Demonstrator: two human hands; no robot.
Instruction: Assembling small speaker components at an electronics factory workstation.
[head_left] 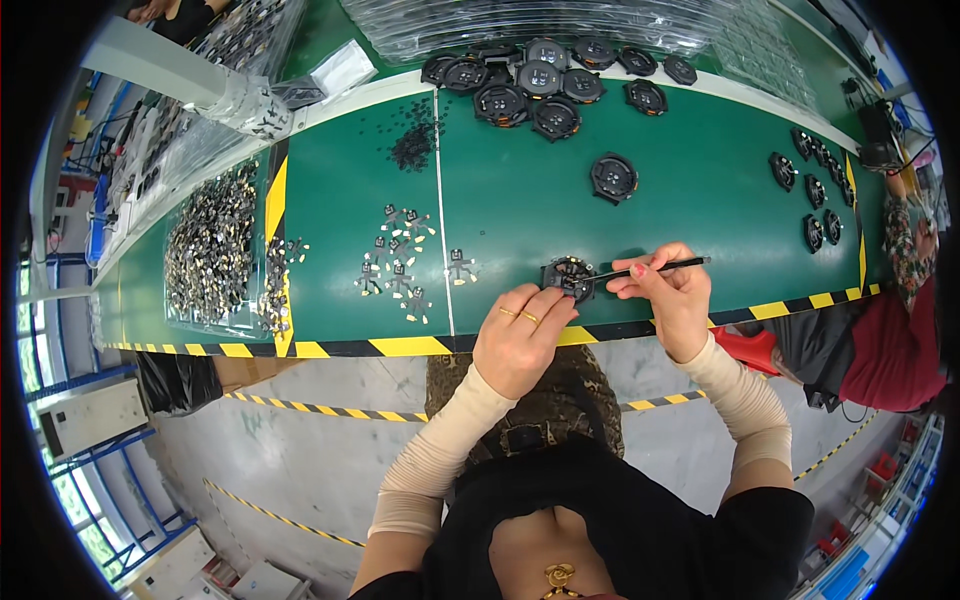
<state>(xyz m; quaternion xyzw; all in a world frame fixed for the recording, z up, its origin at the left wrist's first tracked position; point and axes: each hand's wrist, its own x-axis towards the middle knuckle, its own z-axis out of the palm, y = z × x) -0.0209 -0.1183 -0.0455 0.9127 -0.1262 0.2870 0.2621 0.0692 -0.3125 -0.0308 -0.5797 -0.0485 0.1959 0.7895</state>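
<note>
A round black watch case (569, 277) lies near the front edge of the green bench, its inside facing up. My left hand (522, 335) is closed on its near left side, steadying it with the fingertips. My right hand (672, 292) pinches a slim black tool (688, 263) that looks like tweezers. Its tip reaches into the case, and fine detail there is too small to tell. Left of my hands, a small flex-cable part (459, 266) sits alone beside the white line. Several similar parts (398, 250) are spread farther left. Another watch case (613, 178) rests beyond my hands.
Many watch cases (540, 79) crowd the bench's back rim, and several more (814, 189) stand at the far right. Tiny black pieces (412, 148) form a pile at back left. A clear tray (213, 250) heaped with small parts is at the left. Another person (895, 345) sits at right.
</note>
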